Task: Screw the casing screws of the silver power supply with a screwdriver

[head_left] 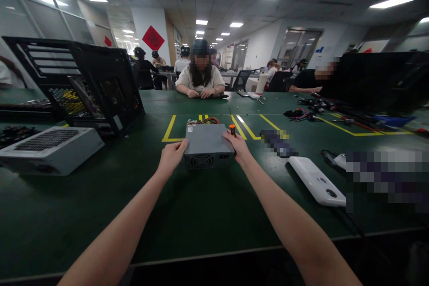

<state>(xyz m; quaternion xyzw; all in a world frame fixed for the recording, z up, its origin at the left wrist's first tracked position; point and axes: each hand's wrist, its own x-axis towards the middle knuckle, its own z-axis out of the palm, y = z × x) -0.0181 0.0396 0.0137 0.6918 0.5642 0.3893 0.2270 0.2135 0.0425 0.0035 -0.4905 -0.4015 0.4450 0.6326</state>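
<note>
A grey computer power supply (209, 140) is in front of me over the green table, its fan grille and socket side facing me. My left hand (172, 156) grips its left edge, fingers closed and partly hidden behind it. On the right edge my right hand (237, 143) is closed around the casing, thumb on top. An orange-and-black screwdriver handle (232, 129) sticks up beside the right fingers; whether they hold it I cannot tell. Coloured cables (211, 120) show behind the power supply's far edge.
At left stand a black computer case (100, 89) and another power supply (53, 149). A white power bank (315, 181) lies right, with tangled tools and cables (315, 105) beyond. A person (201, 71) sits opposite. Yellow tape (170, 127) marks the green table (201, 223).
</note>
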